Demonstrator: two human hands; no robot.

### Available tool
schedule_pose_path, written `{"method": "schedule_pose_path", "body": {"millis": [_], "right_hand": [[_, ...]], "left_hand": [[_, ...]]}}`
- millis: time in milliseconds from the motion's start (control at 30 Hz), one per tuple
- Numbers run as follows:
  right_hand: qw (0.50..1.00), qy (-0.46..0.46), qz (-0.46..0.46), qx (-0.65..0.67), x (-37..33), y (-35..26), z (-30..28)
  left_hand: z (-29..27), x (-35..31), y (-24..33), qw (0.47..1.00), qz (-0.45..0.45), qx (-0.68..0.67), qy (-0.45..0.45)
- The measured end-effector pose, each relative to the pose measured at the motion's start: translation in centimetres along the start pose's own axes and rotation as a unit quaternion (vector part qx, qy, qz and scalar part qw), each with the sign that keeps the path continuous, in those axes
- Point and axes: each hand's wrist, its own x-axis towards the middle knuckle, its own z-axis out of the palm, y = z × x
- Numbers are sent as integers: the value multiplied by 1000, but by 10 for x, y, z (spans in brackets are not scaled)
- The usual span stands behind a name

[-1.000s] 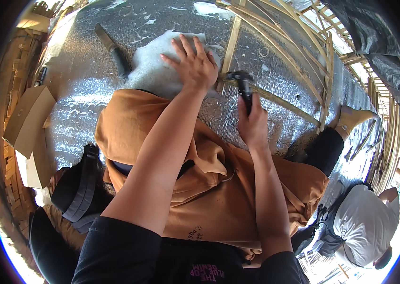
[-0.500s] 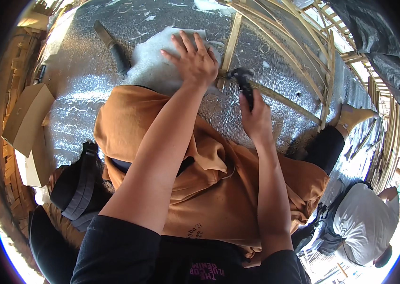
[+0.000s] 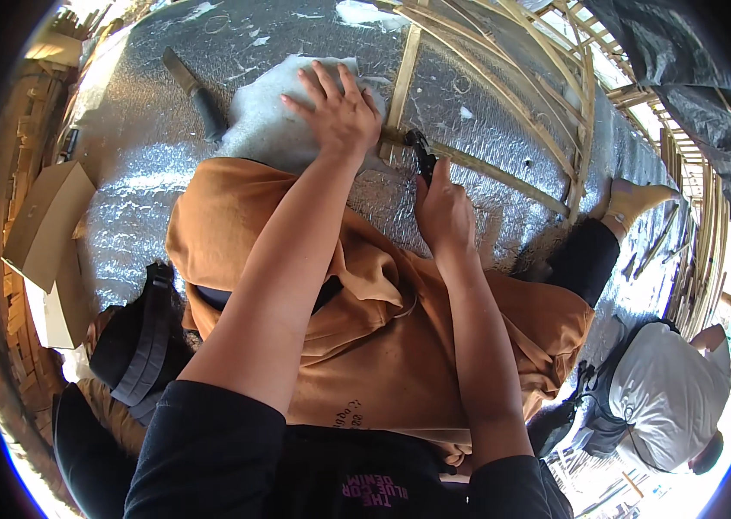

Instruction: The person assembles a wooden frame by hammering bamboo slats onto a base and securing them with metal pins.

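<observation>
Hammer (image 3: 424,157) turned with right hand (image 3: 448,212), left hand (image 3: 342,121) still on white padding (image 3: 263,112)

My Outfit in Black and Brown

An orange-brown cloth (image 3: 408,389) was draped over me, with small dark print (image 3: 348,414) near its edge. On the cloth's near side I wore a black T-shirt (image 3: 318,458) with purple lettering (image 3: 374,489) and short sleeves (image 3: 210,441). Right of the cloth showed my dark trouser leg (image 3: 587,259) and, farther out, my yellowish sock (image 3: 642,202).
</observation>
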Motion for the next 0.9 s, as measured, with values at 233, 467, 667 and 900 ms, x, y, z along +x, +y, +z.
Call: {"method": "schedule_pose_path", "body": {"millis": [233, 467, 667, 900], "right_hand": [[999, -25, 29, 15, -3, 1, -2], [998, -26, 14, 57, 4, 7, 2], [998, 8, 30, 63, 2, 35, 13], [1000, 17, 11, 17, -18, 69, -3]], "left_hand": [[-6, -2, 5, 1000, 5, 2, -20], [-8, -4, -9, 998, 26, -41, -34], [-46, -32, 9, 981, 52, -93, -161], [-72, -62, 1, 951, 157, -33, -264]]}}
